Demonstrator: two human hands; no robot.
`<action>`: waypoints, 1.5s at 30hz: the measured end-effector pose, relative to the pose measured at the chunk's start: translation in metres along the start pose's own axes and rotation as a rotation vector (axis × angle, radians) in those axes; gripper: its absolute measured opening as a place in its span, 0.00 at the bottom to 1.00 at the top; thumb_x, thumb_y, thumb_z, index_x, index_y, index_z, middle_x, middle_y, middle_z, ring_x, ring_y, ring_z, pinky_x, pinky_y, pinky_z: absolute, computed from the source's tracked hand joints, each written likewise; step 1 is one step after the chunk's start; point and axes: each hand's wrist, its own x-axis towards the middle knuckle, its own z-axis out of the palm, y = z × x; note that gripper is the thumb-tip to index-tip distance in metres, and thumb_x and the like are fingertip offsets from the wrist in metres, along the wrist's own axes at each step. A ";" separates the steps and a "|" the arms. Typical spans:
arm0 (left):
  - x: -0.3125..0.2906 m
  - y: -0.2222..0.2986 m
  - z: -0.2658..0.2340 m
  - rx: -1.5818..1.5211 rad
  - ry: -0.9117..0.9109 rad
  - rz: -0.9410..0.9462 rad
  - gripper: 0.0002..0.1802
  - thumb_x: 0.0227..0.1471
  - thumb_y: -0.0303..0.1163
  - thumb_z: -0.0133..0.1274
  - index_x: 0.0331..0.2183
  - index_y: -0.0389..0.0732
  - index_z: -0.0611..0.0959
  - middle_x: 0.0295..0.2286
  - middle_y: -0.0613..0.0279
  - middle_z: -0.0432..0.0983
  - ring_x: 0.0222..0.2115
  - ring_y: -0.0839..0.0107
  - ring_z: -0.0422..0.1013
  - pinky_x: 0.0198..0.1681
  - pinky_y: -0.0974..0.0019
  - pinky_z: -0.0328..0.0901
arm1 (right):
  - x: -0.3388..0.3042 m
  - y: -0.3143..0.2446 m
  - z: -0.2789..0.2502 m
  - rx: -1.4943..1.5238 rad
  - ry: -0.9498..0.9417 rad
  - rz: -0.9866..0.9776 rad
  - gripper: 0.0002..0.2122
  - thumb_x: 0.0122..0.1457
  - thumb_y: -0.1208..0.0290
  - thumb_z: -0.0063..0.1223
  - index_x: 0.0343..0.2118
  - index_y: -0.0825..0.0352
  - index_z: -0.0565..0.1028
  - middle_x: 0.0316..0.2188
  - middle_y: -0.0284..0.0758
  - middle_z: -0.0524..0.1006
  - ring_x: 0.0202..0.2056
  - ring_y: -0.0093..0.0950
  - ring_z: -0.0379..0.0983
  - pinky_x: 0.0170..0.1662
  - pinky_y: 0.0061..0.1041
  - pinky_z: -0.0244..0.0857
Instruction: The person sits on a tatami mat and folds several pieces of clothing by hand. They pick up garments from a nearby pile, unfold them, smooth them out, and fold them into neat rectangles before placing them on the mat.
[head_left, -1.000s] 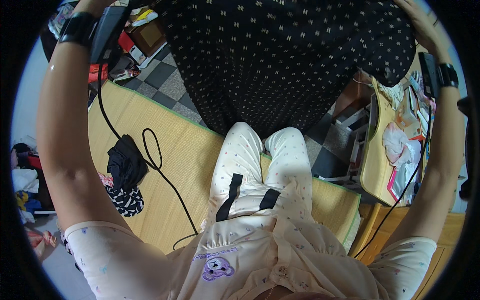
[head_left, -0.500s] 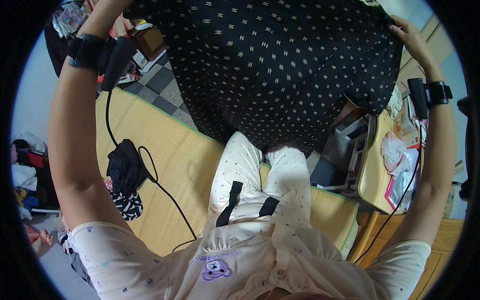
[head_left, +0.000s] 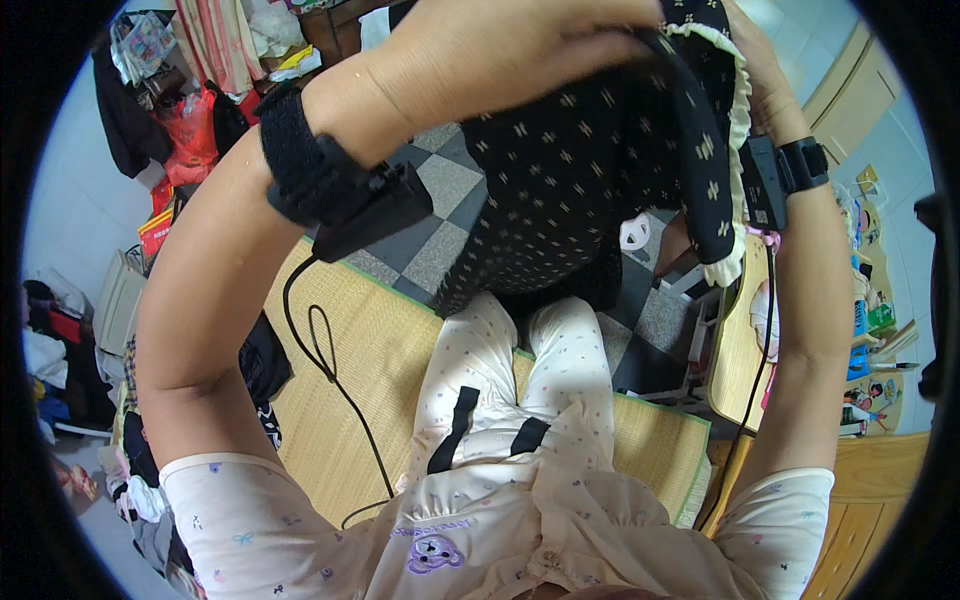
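Up in front of me hangs a black garment (head_left: 560,170) with small pale marks and a cream ruffled trim, gathered narrow at the top. My left hand (head_left: 530,50) reaches across from the left, closed on its upper part; the fingertips are partly hidden and slightly blurred. On the right, my right hand (head_left: 762,85) is closed around the garment beside the ruffle, its fingers largely behind the cloth. The garment's lower end hangs just beyond my knees. A black band with a cabled device is strapped on each wrist.
I sit on a woven straw mat (head_left: 340,420) with a green edge. Dark clothing (head_left: 262,365) lies on its left side. At the right stands a pale wooden desk (head_left: 735,365). Beyond the mat is a checkered tile floor (head_left: 440,190). Piled clothes (head_left: 150,500) are at the far left.
The garment was spread wide between my hands; now it is gathered narrow and its ruffled trim shows. My left hand has moved right, toward my right hand, which has shifted slightly left.
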 end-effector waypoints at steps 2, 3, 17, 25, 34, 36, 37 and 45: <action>-0.005 -0.018 -0.002 0.057 0.044 -0.081 0.09 0.47 0.24 0.56 0.35 0.38 0.79 0.31 0.56 0.73 0.33 0.60 0.72 0.38 0.66 0.68 | -0.002 -0.021 0.026 0.111 -0.114 -0.028 0.13 0.65 0.62 0.40 0.40 0.67 0.72 0.39 0.40 0.76 0.41 0.31 0.73 0.45 0.27 0.67; -0.007 -0.027 -0.002 -0.039 0.012 -0.122 0.08 0.50 0.25 0.55 0.36 0.37 0.80 0.32 0.58 0.74 0.33 0.63 0.72 0.40 0.68 0.67 | -0.004 -0.030 0.037 0.155 -0.163 -0.038 0.13 0.64 0.63 0.40 0.39 0.67 0.72 0.39 0.39 0.76 0.40 0.30 0.73 0.45 0.26 0.67; -0.007 -0.037 0.017 -0.287 -0.341 -0.799 0.14 0.52 0.35 0.53 0.33 0.34 0.83 0.21 0.55 0.78 0.22 0.72 0.72 0.29 0.66 0.67 | -0.013 -0.050 0.078 0.226 -0.214 0.247 0.16 0.65 0.61 0.41 0.43 0.70 0.73 0.41 0.35 0.75 0.42 0.24 0.71 0.47 0.24 0.66; 0.000 -0.050 0.027 0.009 -0.223 -0.745 0.15 0.48 0.37 0.56 0.30 0.33 0.83 0.21 0.42 0.76 0.23 0.57 0.76 0.29 0.59 0.67 | -0.008 -0.054 0.118 -0.759 -0.104 -0.029 0.22 0.48 0.72 0.51 0.48 0.71 0.68 0.40 0.48 0.74 0.45 0.37 0.71 0.49 0.31 0.64; -0.064 -0.048 0.020 -0.143 -0.547 -0.791 0.18 0.50 0.46 0.61 0.33 0.40 0.83 0.22 0.59 0.78 0.21 0.72 0.74 0.25 0.72 0.67 | -0.006 -0.041 0.115 -0.625 0.124 -0.066 0.11 0.50 0.76 0.42 0.35 0.74 0.72 0.28 0.40 0.75 0.35 0.29 0.71 0.40 0.26 0.65; -0.077 -0.045 0.022 -0.116 -0.519 -0.793 0.20 0.49 0.45 0.61 0.31 0.36 0.84 0.20 0.55 0.77 0.20 0.68 0.74 0.27 0.70 0.68 | -0.002 -0.041 0.112 -0.599 0.140 -0.168 0.11 0.50 0.77 0.42 0.35 0.74 0.72 0.29 0.40 0.76 0.35 0.28 0.71 0.41 0.25 0.65; -0.082 -0.044 0.022 -0.094 -0.549 -0.844 0.20 0.50 0.47 0.60 0.35 0.39 0.82 0.20 0.63 0.75 0.20 0.75 0.71 0.24 0.74 0.64 | 0.000 -0.042 0.110 -0.585 0.174 -0.145 0.11 0.51 0.78 0.41 0.35 0.73 0.73 0.29 0.39 0.76 0.35 0.27 0.71 0.41 0.24 0.65; -0.108 -0.038 0.027 -0.059 -0.057 -0.943 0.14 0.59 0.41 0.51 0.38 0.41 0.81 0.19 0.73 0.67 0.18 0.85 0.61 0.20 0.78 0.56 | 0.002 -0.046 0.100 -0.600 0.173 -0.134 0.10 0.51 0.78 0.41 0.35 0.73 0.73 0.28 0.36 0.75 0.35 0.25 0.70 0.41 0.22 0.64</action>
